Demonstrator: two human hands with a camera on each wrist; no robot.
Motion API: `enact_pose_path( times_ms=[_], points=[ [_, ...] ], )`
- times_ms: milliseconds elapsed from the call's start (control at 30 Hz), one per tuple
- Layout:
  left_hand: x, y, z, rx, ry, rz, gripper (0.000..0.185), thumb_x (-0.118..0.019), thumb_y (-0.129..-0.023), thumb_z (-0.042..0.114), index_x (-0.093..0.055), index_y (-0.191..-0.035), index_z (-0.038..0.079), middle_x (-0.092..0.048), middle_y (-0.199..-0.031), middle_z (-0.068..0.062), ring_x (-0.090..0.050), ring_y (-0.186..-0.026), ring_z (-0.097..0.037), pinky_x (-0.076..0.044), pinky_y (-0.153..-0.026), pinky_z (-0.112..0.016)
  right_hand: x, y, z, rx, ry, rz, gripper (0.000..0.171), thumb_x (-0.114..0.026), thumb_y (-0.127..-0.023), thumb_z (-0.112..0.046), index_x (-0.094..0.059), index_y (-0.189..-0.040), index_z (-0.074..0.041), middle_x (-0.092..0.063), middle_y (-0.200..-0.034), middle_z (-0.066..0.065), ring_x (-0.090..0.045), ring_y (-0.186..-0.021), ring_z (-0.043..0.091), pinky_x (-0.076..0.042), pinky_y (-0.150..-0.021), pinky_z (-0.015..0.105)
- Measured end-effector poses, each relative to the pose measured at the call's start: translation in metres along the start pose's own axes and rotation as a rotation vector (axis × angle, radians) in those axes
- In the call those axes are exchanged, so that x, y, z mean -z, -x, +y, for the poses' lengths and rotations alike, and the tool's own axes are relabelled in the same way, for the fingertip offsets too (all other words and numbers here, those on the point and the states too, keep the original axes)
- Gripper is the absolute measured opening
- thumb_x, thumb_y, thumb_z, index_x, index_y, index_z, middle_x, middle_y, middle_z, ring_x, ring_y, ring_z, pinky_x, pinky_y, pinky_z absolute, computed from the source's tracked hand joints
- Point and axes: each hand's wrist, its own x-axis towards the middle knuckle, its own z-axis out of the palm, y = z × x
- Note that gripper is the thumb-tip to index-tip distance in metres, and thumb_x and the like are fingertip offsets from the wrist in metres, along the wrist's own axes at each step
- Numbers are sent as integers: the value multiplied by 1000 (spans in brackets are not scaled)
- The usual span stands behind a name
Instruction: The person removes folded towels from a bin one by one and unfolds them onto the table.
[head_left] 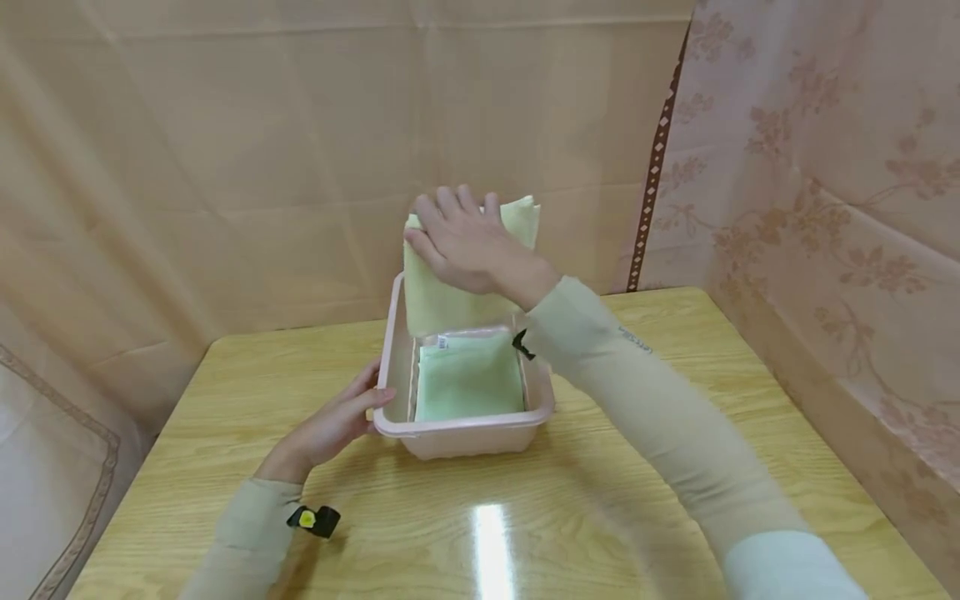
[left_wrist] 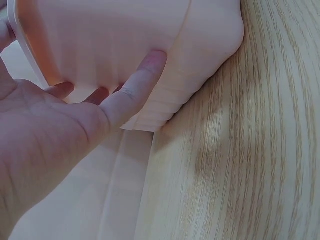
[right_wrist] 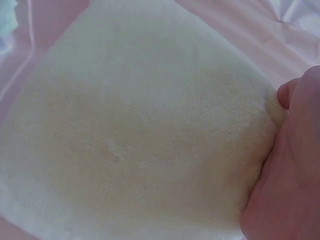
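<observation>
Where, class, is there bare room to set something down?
The tabletop is bare between the right sleeve and the table's right edge, between right and left sleeve, in front of the pink basin, and left of the left hand. The basin is crowded: a green cloth lies inside; the right hand holds a yellow cloth.

Plastic basin point(head_left: 467, 443): light pink. Held towel point(head_left: 450, 307): plain pale yellow. Folded towel inside basin point(head_left: 471, 382): mint green, white tag point(head_left: 442, 342). Tabletop point(head_left: 255, 383): yellowish, wood-grain streaks. Back curtain point(head_left: 300, 125): plain beige. Right curtain point(head_left: 847, 208): pale pink, darker pink floral branches. Edge trim point(head_left: 654, 175): dark brown, white diamonds. Forearm sleeves point(head_left: 660, 408): beige. Left wrist strap point(head_left: 326, 522): black, yellow patch point(head_left: 307, 518).
</observation>
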Motion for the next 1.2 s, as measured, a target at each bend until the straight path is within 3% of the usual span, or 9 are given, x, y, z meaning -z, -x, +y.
enact_pose_path(
  times_ms=[333,633,867,1200],
  points=[
    [0,-1,5,-23,10,-4,71,-47,-106,25,-6,-163,16,-15,-161,-21,-36,-136,-45,-48,-96,-47,43,25,22,-6,-31,64,42,-18,-109,-47,-41,-126,-16,-37,-114,5,-30,-108,27,-20,-90,44],
    [4,-2,5,-30,19,-18,70,-46,-107,24,-5,-163,18,-13,-163,-20,-32,-138,-49,-48,-96,-49,62,58,63,-34,6,100,43,-20,-109,-45,-41,-121,-9,-36,-111,10,-29,-106,33,-17,-91,51],
    [7,0,3,-44,20,-34,71,-46,-107,22,-3,-163,16,-10,-162,-22,-34,-137,-46,-48,-96,-48,64,84,93,-80,35,119,41,-23,-110,-41,-42,-111,-5,-36,-103,13,-29,-100,37,-18,-89,56],
    [9,1,3,-52,22,-39,71,-45,-107,22,-3,-163,15,-10,-162,-23,-32,-137,-47,-48,-96,-50,54,109,120,-107,25,82,41,-24,-110,-39,-44,-113,-4,-39,-104,14,-30,-97,37,-17,-89,59]
  ],
)
